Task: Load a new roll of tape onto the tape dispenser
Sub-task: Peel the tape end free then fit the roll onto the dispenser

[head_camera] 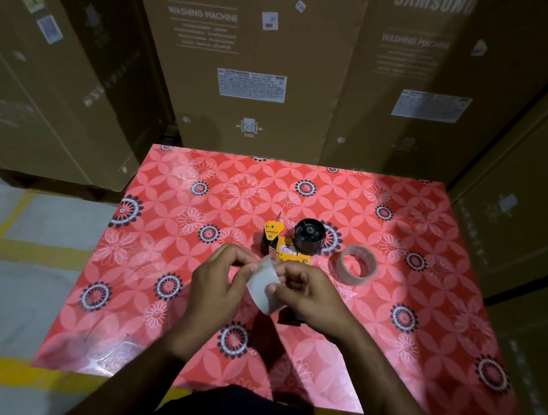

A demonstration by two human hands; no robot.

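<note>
A yellow and black tape dispenser lies on the red flowered table, its black spool hub bare. A brownish tape roll lies flat just right of it. Both my hands are raised in front of the dispenser and pinch a pale grey, curved cardboard-like piece. My left hand holds its left and upper edge; my right hand grips its right side. A dark part of the dispenser handle shows below my right hand.
Tall brown washing-machine cartons stand right behind the table and along the right side. The floor at the left is grey with yellow lines.
</note>
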